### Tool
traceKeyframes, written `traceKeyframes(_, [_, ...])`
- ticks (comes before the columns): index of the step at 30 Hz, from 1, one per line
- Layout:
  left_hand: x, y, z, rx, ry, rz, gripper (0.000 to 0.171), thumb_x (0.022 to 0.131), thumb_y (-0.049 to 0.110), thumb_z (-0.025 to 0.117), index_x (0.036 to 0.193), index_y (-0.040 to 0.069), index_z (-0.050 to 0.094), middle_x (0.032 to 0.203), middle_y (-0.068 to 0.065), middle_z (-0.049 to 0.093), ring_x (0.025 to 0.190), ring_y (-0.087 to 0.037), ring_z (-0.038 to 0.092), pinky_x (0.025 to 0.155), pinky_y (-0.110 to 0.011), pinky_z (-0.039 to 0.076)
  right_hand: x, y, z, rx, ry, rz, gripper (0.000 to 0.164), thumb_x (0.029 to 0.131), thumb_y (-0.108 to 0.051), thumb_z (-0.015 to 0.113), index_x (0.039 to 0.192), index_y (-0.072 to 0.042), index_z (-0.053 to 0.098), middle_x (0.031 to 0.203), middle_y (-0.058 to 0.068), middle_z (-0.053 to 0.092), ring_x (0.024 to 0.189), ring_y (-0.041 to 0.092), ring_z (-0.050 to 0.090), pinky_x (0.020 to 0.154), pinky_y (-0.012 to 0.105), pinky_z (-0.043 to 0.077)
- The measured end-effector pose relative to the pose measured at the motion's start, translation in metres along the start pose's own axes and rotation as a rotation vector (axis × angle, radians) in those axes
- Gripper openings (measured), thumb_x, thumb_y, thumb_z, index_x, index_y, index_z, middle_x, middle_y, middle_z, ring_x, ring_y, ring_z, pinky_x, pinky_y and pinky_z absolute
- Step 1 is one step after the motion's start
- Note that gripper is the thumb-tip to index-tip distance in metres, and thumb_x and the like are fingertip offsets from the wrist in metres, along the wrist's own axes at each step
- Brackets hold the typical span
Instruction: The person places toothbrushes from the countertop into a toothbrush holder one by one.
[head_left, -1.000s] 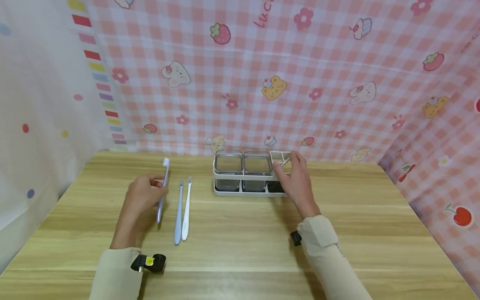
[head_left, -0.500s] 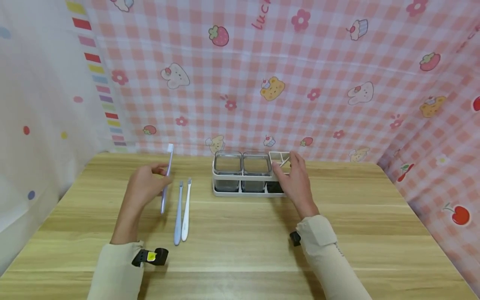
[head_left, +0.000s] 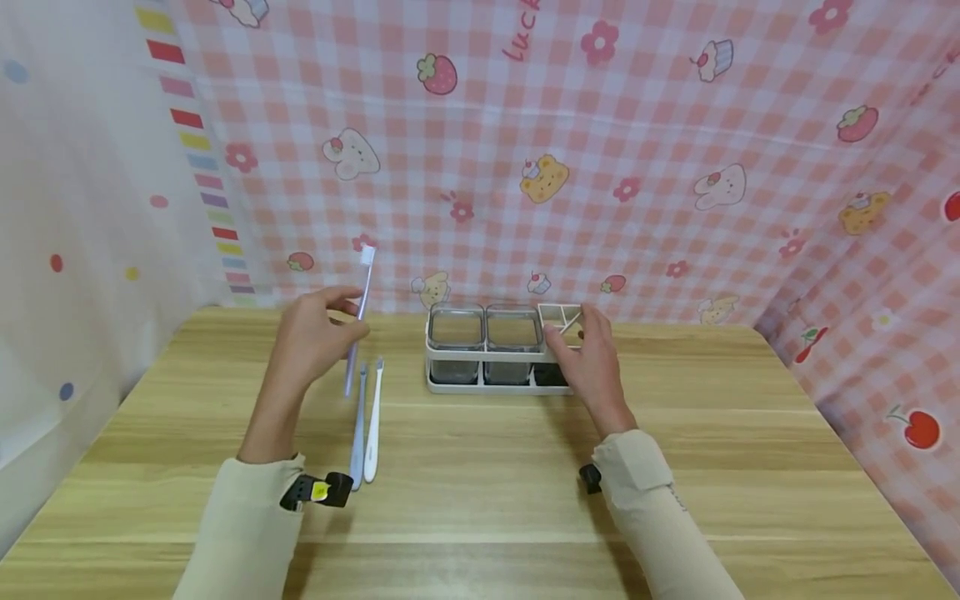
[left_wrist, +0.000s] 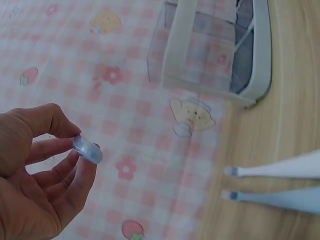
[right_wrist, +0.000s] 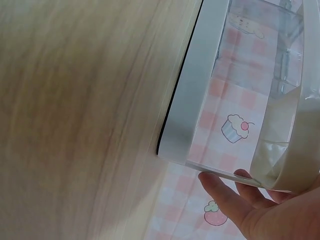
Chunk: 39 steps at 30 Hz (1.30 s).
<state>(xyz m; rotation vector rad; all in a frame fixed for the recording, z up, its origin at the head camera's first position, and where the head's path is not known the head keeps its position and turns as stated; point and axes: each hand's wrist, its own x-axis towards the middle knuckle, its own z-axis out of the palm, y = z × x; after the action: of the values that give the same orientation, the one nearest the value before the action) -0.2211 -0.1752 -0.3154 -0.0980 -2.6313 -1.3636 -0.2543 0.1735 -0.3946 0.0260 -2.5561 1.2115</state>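
My left hand (head_left: pixel 311 333) pinches a purple toothbrush (head_left: pixel 359 321) between thumb and fingers, lifted off the table, bristle head up and slightly tilted. In the left wrist view this toothbrush (left_wrist: pixel 88 150) appears nearly end-on. Just right of and below that hand, a blue toothbrush (head_left: pixel 358 429) and a white toothbrush (head_left: pixel 372 425) lie side by side on the table. My right hand (head_left: pixel 592 358) grips the right end of a white toothbrush holder (head_left: pixel 480 388), thumb at the front and fingers along the side. The holder's divided compartment (head_left: pixel 561 315) is partly hidden by this hand.
Two clear square cups (head_left: pixel 457 327) sit in the left and middle places of the holder. The wooden table (head_left: pixel 480 500) backs onto a pink checked cloth (head_left: pixel 480 225), and a white dotted cloth (head_left: pixel 82 275) hangs at the left.
My left hand has risen and moved right and away from me with the purple toothbrush, which stands more upright in view. The right hand and the holder have stayed in place.
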Motion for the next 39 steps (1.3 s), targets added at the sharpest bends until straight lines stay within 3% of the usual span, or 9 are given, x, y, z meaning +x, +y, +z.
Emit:
traceKeyframes(4, [0.004,0.011,0.004,0.027,0.001,0.039,0.049,0.085,0.006,0.064,0.134,0.001,0.063,0.112,-0.018,0.068,0.094,-0.032,0.071,0.063,-0.028,0.056,0.0,0.001,-0.001,0.002,0.002,0.0,0.075,0.097,-0.043,0.064,0.153,0.0,0.036,0.157,0.019,0.033,0.127,0.04,0.05,0.105,0.05,0.044])
traceKeyframes(9, [0.013,0.022,0.013,-0.024,0.007,0.091,0.049,0.083,0.001,0.064,0.132,0.002,0.065,0.11,-0.017,0.068,0.092,-0.031,0.07,0.063,-0.029,0.057,0.0,0.001,-0.003,0.003,-0.007,0.007,0.076,0.098,-0.044,0.063,0.154,-0.002,0.034,0.158,0.018,0.031,0.13,0.04,0.049,0.106,0.051,0.043])
traceKeyframes(17, [0.02,0.036,0.028,-0.059,0.016,0.112,0.049,0.083,0.0,0.064,0.132,0.002,0.064,0.111,-0.015,0.067,0.092,-0.03,0.07,0.065,-0.029,0.056,0.0,0.001,-0.003,0.012,-0.001,-0.013,0.075,0.099,-0.043,0.062,0.154,0.0,0.034,0.157,0.019,0.032,0.131,0.037,0.047,0.107,0.048,0.043])
traceKeyframes(30, [0.025,0.052,0.053,-0.079,0.059,0.221,0.048,0.082,-0.002,0.066,0.13,0.002,0.066,0.106,-0.015,0.07,0.087,-0.029,0.071,0.07,-0.039,0.057,-0.001,0.002,-0.002,-0.001,-0.006,-0.018,0.073,0.099,-0.042,0.062,0.154,-0.002,0.034,0.157,0.018,0.032,0.13,0.039,0.049,0.106,0.05,0.044])
traceKeyframes(39, [0.032,0.071,0.071,-0.089,0.043,0.251,0.049,0.081,0.001,0.067,0.13,0.005,0.066,0.108,-0.014,0.071,0.084,-0.025,0.071,0.07,-0.037,0.057,-0.001,0.004,0.0,0.003,0.01,-0.048,0.07,0.098,-0.04,0.064,0.151,-0.002,0.038,0.155,0.019,0.035,0.127,0.04,0.05,0.105,0.05,0.044])
